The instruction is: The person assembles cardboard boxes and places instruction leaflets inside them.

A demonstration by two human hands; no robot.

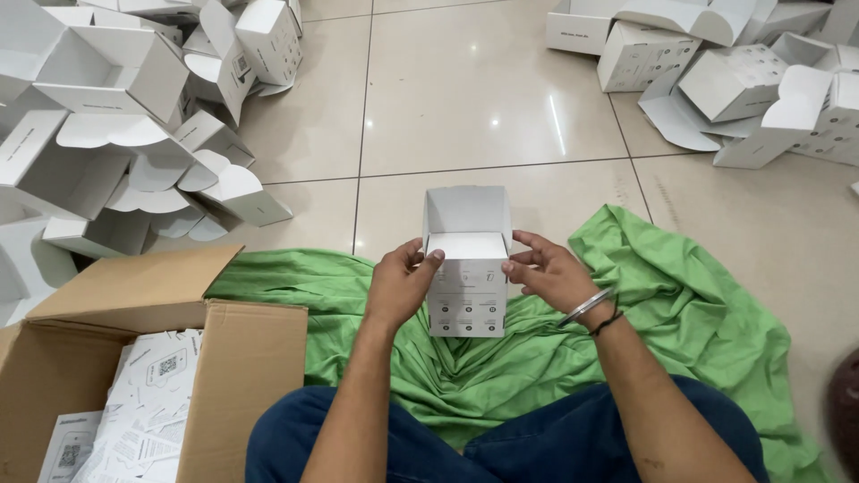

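Note:
I hold a small white cardboard box (466, 268) upright over a green cloth (698, 304), its top flap standing open. My left hand (400, 282) grips the box's left side, thumb pressing on the upper edge. On the right side, my right hand (548, 271) touches the box with spread fingers; a metal bangle and a dark thread sit on that wrist. Printed marks cover the box's front face.
A brown carton (228, 367) at lower left holds flat printed white box blanks (148, 402). Heaps of folded white boxes lie on the tiled floor at upper left (134, 116) and upper right (743, 72). My knees in blue trousers (555, 438) are below.

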